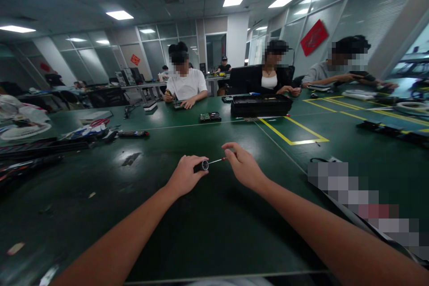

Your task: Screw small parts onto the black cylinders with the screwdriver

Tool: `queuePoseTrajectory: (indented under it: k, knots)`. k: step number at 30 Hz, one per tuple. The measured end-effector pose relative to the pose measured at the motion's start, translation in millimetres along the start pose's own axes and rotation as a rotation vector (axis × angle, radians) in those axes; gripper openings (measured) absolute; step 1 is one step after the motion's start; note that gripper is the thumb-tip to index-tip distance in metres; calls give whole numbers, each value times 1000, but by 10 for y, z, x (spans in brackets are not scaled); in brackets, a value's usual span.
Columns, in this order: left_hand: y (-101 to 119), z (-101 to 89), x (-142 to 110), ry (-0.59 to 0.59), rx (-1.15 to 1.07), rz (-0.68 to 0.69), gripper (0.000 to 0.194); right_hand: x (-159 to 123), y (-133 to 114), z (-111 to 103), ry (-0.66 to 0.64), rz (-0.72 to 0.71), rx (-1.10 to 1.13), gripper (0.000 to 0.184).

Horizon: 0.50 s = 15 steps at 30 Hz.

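Observation:
My left hand (185,173) is closed around a short black cylinder (201,166) with a silvery ring at its end, which faces me. I cannot tell what kind of part it is. A slim screwdriver (216,161), with a thin metal shaft and a red section, spans the gap between this ring and my right hand (241,163). The fingers of my right hand curl about its red end, with the index finger arched above. My palm hides whatever lies further along. Both hands are just above the green tabletop (201,223).
Across the table, a person in white (186,82) handles a small device; two more people sit to the right. A circuit-board part (210,116) and a black bin (261,105) stand ahead. Tools and cables (97,129) crowd the left. Yellow tape (291,142) marks the right side.

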<state>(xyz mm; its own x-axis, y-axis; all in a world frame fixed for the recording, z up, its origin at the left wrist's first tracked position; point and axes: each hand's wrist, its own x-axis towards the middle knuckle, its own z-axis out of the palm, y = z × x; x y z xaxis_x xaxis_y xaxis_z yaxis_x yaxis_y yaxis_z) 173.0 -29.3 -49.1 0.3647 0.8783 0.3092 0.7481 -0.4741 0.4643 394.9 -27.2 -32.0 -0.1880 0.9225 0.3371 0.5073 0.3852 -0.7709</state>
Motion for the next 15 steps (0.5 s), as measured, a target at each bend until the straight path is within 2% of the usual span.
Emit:
queuePoseTrajectory:
  k: [5,7,11,15]
  knots:
    - [-11,11,-6,10,7,-15,35,-31,-48,4,14,-27,157,22]
    - [-12,6,-5,13,10,-22,36,-32,-70,-6,-2,-14,134,18]
    - [-3,0,0,3,15,-18,36,-15,-70,-13,6,22,36,28]
    - [-3,1,7,13,19,-16,36,4,-4,19,25,3,159,16]
